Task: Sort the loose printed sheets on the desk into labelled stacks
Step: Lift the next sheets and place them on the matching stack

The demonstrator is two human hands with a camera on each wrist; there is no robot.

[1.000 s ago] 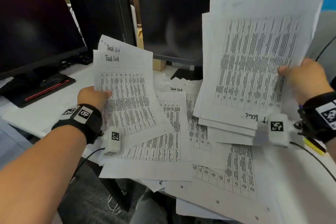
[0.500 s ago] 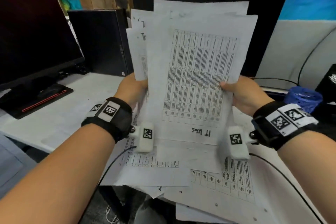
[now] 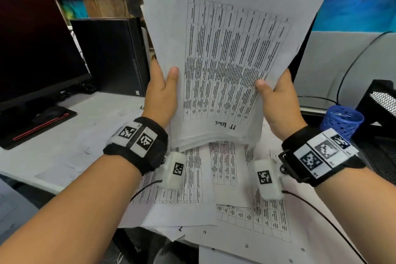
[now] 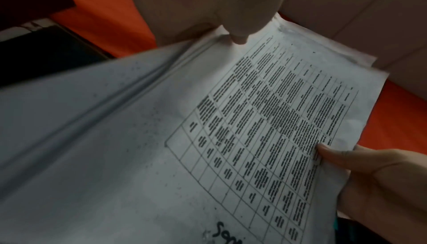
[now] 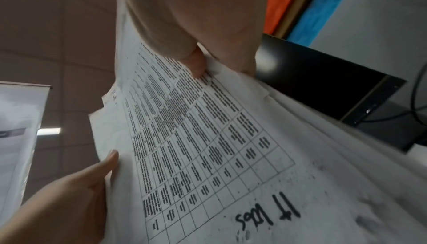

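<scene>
Upright, a stack of sheets [image 3: 225,60] (top one upside down) is gripped by the left hand [image 3: 161,96] and right hand [image 3: 278,100] above the counter [image 3: 70,148].

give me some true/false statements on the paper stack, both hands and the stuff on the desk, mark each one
1. Both hands hold one stack of sheets upright in front of the camera. True: the left hand grips its left edge, the right hand its right edge.
2. The handwritten label on the front sheet reads right way up. False: it is upside down, near the bottom edge.
3. The desk below holds no paper. False: loose printed sheets lie under the raised stack.
4. A blue mesh cup stands to the right of the right wrist. True.
5. The monitor on the left shows a lit spreadsheet. False: its screen is dark.
</scene>
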